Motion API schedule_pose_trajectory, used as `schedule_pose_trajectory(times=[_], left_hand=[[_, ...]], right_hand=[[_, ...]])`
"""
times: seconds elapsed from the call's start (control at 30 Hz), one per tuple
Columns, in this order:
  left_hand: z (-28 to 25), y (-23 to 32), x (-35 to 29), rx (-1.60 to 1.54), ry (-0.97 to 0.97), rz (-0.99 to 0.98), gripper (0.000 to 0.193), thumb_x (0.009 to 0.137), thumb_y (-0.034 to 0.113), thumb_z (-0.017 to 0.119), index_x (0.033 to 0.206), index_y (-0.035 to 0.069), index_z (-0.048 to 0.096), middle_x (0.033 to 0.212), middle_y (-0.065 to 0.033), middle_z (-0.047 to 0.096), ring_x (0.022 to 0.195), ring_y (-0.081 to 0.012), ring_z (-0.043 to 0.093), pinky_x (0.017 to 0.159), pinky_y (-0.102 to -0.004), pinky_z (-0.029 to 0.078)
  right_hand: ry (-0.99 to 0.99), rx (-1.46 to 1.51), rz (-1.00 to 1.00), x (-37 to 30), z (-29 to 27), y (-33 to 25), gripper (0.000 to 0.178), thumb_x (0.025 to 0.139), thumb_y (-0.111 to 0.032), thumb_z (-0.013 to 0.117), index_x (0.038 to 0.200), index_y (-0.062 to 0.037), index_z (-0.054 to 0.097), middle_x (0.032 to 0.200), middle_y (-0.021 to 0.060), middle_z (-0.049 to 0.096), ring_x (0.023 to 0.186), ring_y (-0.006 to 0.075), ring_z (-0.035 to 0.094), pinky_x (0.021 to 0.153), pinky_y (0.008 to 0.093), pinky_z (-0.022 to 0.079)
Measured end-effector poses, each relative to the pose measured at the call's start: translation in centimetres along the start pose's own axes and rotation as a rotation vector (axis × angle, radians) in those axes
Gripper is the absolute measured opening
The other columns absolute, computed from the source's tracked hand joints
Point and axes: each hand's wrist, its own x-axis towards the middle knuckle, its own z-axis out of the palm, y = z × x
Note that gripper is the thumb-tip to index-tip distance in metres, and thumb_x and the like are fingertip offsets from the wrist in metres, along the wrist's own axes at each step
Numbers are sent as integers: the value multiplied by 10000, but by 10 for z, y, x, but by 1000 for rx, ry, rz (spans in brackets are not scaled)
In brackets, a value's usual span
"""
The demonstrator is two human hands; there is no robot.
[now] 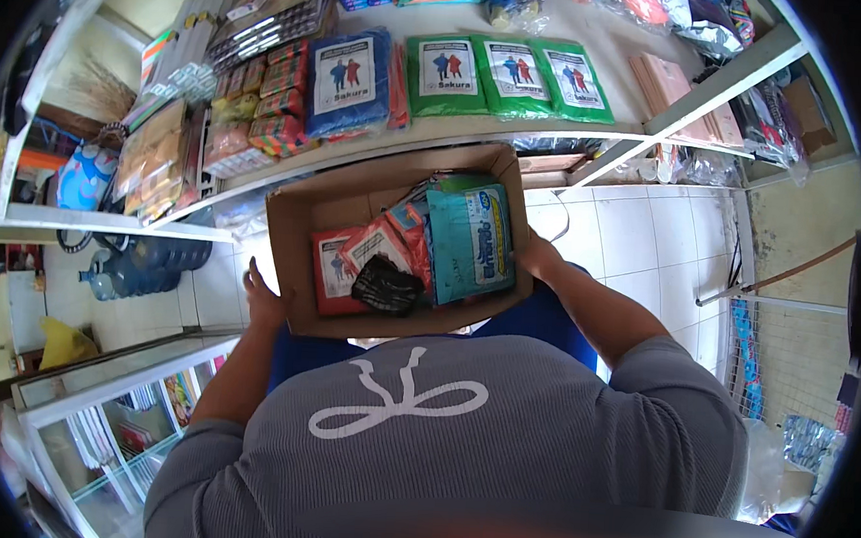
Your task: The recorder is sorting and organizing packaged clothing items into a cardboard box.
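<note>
An open cardboard box (342, 194) is held in front of my lap, between my two hands. My left hand (269, 298) grips its left side, with the thumb pointing up and the other fingers partly hidden. On the opposite side, my right hand (540, 257) is closed on the box's right wall, its fingertips out of sight. Inside lie flat red packages (331, 278), a crumpled black plastic bag (388, 283) and a teal packet (455, 256) leaning over a green one (472, 183).
A white shelf (593, 131) just beyond the box bears green packs (448, 73), a blue pack (348, 80) and patterned bundles (281, 105). Blue water jugs (129, 271) lie on the left. A glass case (135, 429) stands at lower left; white floor tiles (637, 231) show at right.
</note>
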Motion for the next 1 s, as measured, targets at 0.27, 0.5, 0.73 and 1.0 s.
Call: schedule_pose_trajectory(times=[0.27,0.5,0.73,1.0], left_hand=[[12,-32,5,123,-636,-12,306,898,258,517,978,1,663,903,-225,669,895,-353,651,802,-423,519],[-34,-110,-43,-38,-688,96,317,854,260,566,964,-22,661,899,-238,667,854,-355,660,756,-413,531],[-114,-70,-97,-229,-398,-34,328,856,200,532,999,-79,628,831,-246,662,775,-313,670,695,-398,499],[-187,-22,-95,-119,-334,-58,308,850,229,527,973,-22,656,896,-268,651,879,-422,626,775,-467,483]], right_hand=[[-119,211,139,-2,-5,1,496,760,-56,575,1252,-19,526,1134,220,622,1049,341,607,869,362,486],[-120,-3,-28,-35,-15,-45,517,734,-40,597,1240,16,506,1081,228,640,1026,358,613,890,363,481],[-3,34,-140,-97,-45,-84,496,745,-19,541,1239,-3,505,1093,244,628,1060,375,593,908,393,468],[66,33,-228,-102,-65,-96,520,690,-52,609,1203,-5,541,1061,234,644,1008,379,614,881,395,479]])
